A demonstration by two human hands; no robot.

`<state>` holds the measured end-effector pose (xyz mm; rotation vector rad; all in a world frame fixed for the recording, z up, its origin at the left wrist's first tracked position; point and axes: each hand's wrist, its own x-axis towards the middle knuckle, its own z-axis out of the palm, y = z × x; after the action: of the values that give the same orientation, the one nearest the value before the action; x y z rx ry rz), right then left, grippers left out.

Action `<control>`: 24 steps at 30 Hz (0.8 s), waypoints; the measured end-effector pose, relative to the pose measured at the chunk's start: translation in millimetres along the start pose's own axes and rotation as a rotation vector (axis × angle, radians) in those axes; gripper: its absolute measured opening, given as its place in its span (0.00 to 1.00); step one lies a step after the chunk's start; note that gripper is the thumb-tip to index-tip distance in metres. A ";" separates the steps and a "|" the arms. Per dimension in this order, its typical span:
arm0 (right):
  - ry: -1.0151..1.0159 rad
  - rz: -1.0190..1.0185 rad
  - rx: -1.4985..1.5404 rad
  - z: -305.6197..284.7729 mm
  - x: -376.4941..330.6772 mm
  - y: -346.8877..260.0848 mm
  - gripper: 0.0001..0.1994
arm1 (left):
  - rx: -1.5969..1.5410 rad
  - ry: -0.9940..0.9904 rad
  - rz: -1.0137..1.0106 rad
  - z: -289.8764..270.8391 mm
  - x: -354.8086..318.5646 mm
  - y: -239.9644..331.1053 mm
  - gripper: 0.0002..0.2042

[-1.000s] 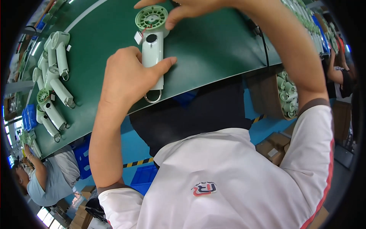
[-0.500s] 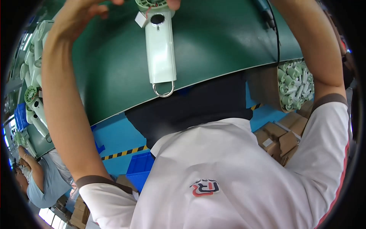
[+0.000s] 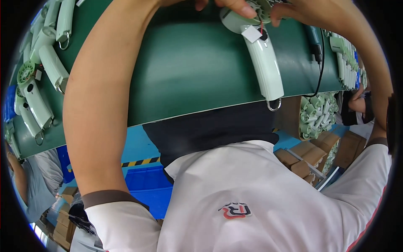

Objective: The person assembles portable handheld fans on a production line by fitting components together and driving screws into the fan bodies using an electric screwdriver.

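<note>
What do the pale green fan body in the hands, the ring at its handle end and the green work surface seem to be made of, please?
Fan body: likely moulded plastic, smooth with a soft sheen along its curved handle.
Ring: probably metal, thin, grey and glinting.
Work surface: perhaps a rubbery or vinyl mat, matte dark green with no glare; hard to tell further.

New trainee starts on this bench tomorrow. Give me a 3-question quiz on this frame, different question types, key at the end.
1. True or false: the handheld fan in hand lies with its metal ring toward the person.
2. Multiple choice: where do the other pale green fan bodies lie on the green table? A) person's left B) middle C) front edge, right
3. Fill in: a black ___ runs down the table's right side.

Key
1. True; the left hand and right hand work at its round head.
2. A
3. cable
</note>
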<state>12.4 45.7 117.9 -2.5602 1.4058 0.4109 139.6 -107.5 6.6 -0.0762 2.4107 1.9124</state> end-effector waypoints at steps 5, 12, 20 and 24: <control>-0.083 -0.098 -0.052 -11.4 14.9 -3.1 0.32 | -0.086 -0.060 0.176 -4.9 1.6 -14.3 0.20; -0.212 0.104 -0.026 -12.7 27.2 -26.4 0.32 | -0.134 -0.128 0.290 -1.5 21.8 -20.5 0.17; -0.340 -0.183 -0.224 -32.6 43.6 -15.1 0.29 | -0.073 -0.107 0.201 -6.6 5.8 -11.3 0.19; -0.248 0.040 0.192 -21.7 48.6 -11.7 0.25 | -0.058 -0.010 0.196 -7.0 3.7 -24.4 0.23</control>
<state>50.4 6.9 122.7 -2.2456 1.3380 0.5505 137.7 -119.8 -15.8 0.1732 2.4381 2.0558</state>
